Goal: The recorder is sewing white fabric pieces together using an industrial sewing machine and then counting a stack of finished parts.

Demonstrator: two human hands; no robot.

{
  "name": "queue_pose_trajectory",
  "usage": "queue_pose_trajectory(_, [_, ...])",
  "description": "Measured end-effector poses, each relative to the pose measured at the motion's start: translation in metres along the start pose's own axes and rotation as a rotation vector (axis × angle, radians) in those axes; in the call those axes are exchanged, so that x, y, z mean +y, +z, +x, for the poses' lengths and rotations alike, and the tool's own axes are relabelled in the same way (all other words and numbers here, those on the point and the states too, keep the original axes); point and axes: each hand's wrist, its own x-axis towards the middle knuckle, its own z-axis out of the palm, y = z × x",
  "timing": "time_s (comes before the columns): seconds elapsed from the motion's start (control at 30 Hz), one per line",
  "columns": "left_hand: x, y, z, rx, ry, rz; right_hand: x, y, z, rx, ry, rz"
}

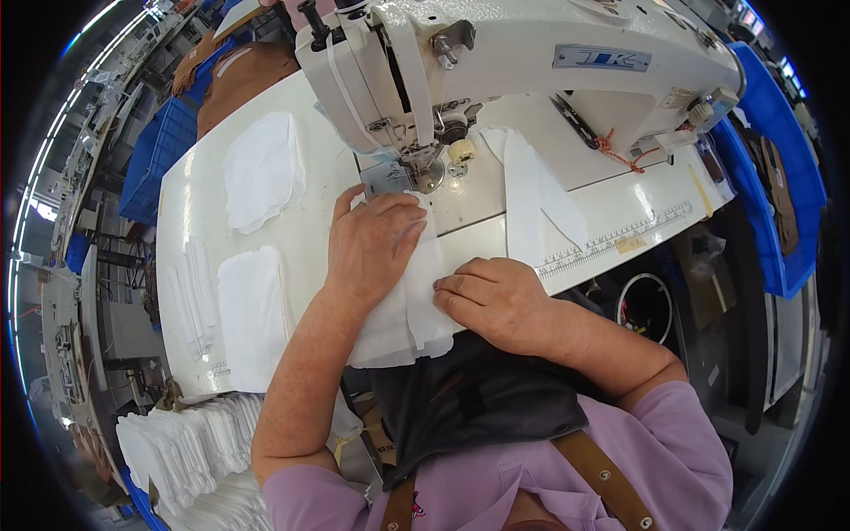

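My left hand (372,243) is on a thin white fabric piece (423,310) just in front of the presser foot (427,173) of a white sewing machine (513,49), its bent fingers closed on the piece's upper part. My right hand (487,301) is lower and to the right, with curled fingertips gripping the piece's right edge. Stacks of white pieces lie at the left of the white tabletop (328,133), one farther back (261,168) and one nearer (252,310). More white strips (527,195) lie right of the needle area.
Black snips (575,119) with orange cord lie under the machine's arm. A blue bin (784,265) stands at the right, another (150,168) at the back left beside brown pieces (239,88). Piled white pieces (186,451) are below the table's left edge. A ruler strip (611,239) runs along the front edge.
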Motion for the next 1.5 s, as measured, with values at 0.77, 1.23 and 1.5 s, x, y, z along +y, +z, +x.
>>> queue_pose_trajectory(0.77, [-0.006,0.009,0.013,0.109,-0.037,0.165,0.039,-0.004,0.015,-0.086,0.033,-0.046])
queue_pose_trajectory(1.23, [-0.005,0.010,0.014,0.108,-0.034,0.184,0.038,-0.001,0.012,-0.063,0.043,-0.058])
queue_pose_trajectory(1.5, [0.029,-0.026,-0.017,-0.155,0.079,-0.112,0.032,-0.014,0.006,-0.092,0.089,-0.035])
